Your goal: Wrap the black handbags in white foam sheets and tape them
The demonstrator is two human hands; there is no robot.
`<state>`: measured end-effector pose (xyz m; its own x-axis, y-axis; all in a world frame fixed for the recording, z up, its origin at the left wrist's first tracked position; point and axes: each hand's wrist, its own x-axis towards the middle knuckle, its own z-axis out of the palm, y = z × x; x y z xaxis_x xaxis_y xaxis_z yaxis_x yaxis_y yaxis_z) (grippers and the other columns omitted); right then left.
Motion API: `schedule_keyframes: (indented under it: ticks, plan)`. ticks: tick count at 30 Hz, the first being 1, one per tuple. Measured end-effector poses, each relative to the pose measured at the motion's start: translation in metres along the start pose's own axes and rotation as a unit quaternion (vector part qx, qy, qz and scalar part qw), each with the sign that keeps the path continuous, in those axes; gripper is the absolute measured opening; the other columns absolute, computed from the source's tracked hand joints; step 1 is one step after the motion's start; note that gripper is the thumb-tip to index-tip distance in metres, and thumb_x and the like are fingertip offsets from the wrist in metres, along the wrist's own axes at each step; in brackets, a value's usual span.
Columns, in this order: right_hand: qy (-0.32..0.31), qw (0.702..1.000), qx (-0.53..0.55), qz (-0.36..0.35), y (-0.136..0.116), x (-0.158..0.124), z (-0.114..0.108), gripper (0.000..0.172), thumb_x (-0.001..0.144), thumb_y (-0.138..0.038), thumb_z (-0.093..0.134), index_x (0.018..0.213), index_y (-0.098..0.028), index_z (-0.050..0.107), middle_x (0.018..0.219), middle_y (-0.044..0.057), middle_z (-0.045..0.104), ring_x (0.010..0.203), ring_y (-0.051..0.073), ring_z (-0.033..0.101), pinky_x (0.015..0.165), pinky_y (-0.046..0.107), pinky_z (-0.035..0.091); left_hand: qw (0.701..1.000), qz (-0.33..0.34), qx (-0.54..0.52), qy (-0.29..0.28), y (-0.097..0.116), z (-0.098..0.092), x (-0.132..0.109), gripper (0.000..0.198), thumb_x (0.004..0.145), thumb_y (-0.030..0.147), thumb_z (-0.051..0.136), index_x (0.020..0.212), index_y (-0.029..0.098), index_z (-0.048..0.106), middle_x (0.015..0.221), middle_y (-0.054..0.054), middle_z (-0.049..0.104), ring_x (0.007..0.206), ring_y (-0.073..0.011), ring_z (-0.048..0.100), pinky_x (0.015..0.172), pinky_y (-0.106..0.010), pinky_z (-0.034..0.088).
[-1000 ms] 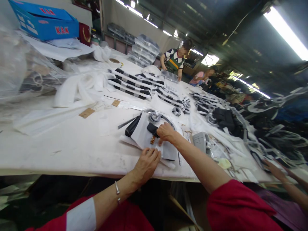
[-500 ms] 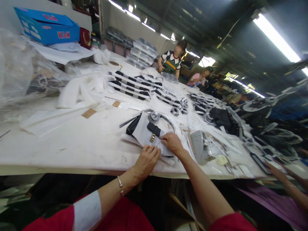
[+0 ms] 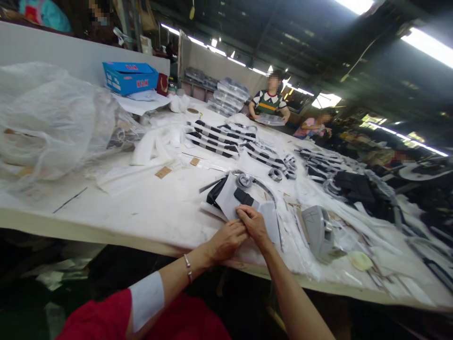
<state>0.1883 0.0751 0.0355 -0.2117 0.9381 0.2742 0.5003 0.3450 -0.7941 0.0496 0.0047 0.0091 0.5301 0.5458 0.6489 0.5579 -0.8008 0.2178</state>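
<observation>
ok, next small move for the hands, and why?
I'd probably steady the left hand and ease the right hand aside: their fingers crowd together at the near side of the flat white paper sheet, just below the black rectangular tab, hiding what lies beneath.

Black bag [image 3: 243, 197] under white paper [image 3: 227, 200]
</observation>
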Motion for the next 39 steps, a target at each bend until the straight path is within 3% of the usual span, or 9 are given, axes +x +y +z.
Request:
schedule_keyframes:
  ticks: [3, 7, 12, 16, 20, 24, 29, 34, 39]
  plan:
    - [0.003, 0.998, -0.026, -0.06, 0.01, -0.004, 0.001, 0.027, 0.088, -0.043, 0.059, 0.093, -0.023, 0.076, 0.105, 0.008, 0.074, 0.108, 0.025, 0.064, 0.101, 0.043, 0.047, 0.995, -0.02, -0.022, 0.096, -0.017, -0.032, -0.019, 0.026, 0.093, 0.01, 0.048, 0.111, 0.019, 0.063, 0.113, -0.006, 0.069, 0.11, -0.0164, 0.06, 0.101, -0.032, 0.046]
    - [-0.017, 0.976, -0.147, -0.16, 0.0, -0.006, -0.004, 0.036, 0.091, -0.045, 0.059, 0.118, -0.023, 0.068, 0.122, 0.011, 0.069, 0.121, 0.027, 0.058, 0.109, 0.049, 0.039, 0.952, -0.225, 0.02, 0.207, -0.053, -0.07, -0.036, 0.03, 0.09, 0.013, 0.054, 0.117, 0.023, 0.062, 0.121, -0.007, 0.065, 0.117, -0.0208, 0.058, 0.103, -0.041, 0.046]
    - [-0.065, 0.925, -0.284, -0.244, -0.012, -0.007, 0.0, 0.056, 0.093, -0.044, 0.057, 0.142, -0.02, 0.049, 0.14, 0.013, 0.057, 0.136, 0.028, 0.045, 0.119, 0.053, 0.024, 0.926, -0.336, -0.124, 0.115, -0.096, -0.075, -0.025, 0.05, 0.08, 0.015, 0.061, 0.129, 0.023, 0.056, 0.132, -0.007, 0.056, 0.126, -0.0223, 0.052, 0.112, -0.043, 0.041]
    - [-0.057, 0.934, -0.283, -0.21, -0.012, -0.004, 0.007, 0.05, 0.1, -0.032, 0.04, 0.149, -0.02, 0.04, 0.144, 0.011, 0.053, 0.137, 0.024, 0.046, 0.117, 0.049, 0.031, 0.915, -0.354, -0.182, 0.073, -0.111, -0.061, -0.012, 0.059, 0.072, 0.009, 0.063, 0.128, 0.026, 0.057, 0.127, -0.005, 0.058, 0.118, -0.0224, 0.057, 0.108, -0.042, 0.044]
    - [-0.031, 0.945, -0.282, -0.166, -0.012, -0.004, 0.012, 0.05, 0.101, -0.024, 0.03, 0.15, -0.02, 0.039, 0.145, 0.009, 0.053, 0.136, 0.021, 0.047, 0.116, 0.046, 0.033, 0.907, -0.366, -0.195, 0.073, -0.108, -0.055, -0.015, 0.043, 0.071, 0.012, 0.065, 0.111, 0.025, 0.064, 0.112, -0.004, 0.059, 0.1, -0.0208, 0.06, 0.095, -0.04, 0.052]
    - [-0.072, 0.93, -0.323, -0.162, -0.016, -0.009, 0.014, 0.049, 0.101, -0.028, 0.034, 0.15, -0.024, 0.039, 0.15, 0.008, 0.047, 0.138, 0.023, 0.043, 0.115, 0.048, 0.031, 0.896, -0.378, -0.219, 0.08, -0.094, -0.057, -0.027, 0.043, 0.073, 0.009, 0.059, 0.113, 0.024, 0.062, 0.111, -0.003, 0.057, 0.091, -0.0171, 0.06, 0.09, -0.037, 0.054]
    - [-0.102, 0.908, -0.381, -0.14, -0.025, -0.014, 0.02, 0.053, 0.101, -0.038, 0.039, 0.151, -0.023, 0.037, 0.152, 0.01, 0.045, 0.138, 0.027, 0.043, 0.11, 0.049, 0.036, 0.854, -0.406, -0.311, 0.094, -0.083, -0.07, -0.029, 0.035, 0.078, 0.022, 0.06, 0.113, 0.021, 0.061, 0.115, -0.007, 0.058, 0.107, -0.0215, 0.059, 0.096, -0.04, 0.052]
    - [-0.128, 0.884, -0.431, -0.126, -0.029, -0.016, 0.028, 0.065, 0.094, -0.053, 0.05, 0.152, -0.025, 0.035, 0.153, 0.012, 0.043, 0.137, 0.033, 0.043, 0.109, 0.056, 0.033, 0.795, -0.484, -0.362, 0.05, -0.084, -0.081, -0.017, 0.045, 0.085, 0.047, 0.059, 0.12, 0.019, 0.054, 0.126, -0.012, 0.058, 0.095, -0.0211, 0.064, 0.074, -0.033, 0.056]
    - [-0.116, 0.878, -0.445, -0.132, -0.027, -0.018, 0.033, 0.072, 0.09, -0.058, 0.055, 0.151, -0.026, 0.035, 0.151, 0.013, 0.045, 0.136, 0.037, 0.041, 0.111, 0.063, 0.025, 0.762, -0.553, -0.335, 0.038, -0.094, -0.068, -0.001, 0.05, 0.072, 0.03, 0.068, 0.117, 0.018, 0.048, 0.11, -0.01, 0.064, 0.081, -0.0191, 0.065, 0.065, -0.029, 0.051]
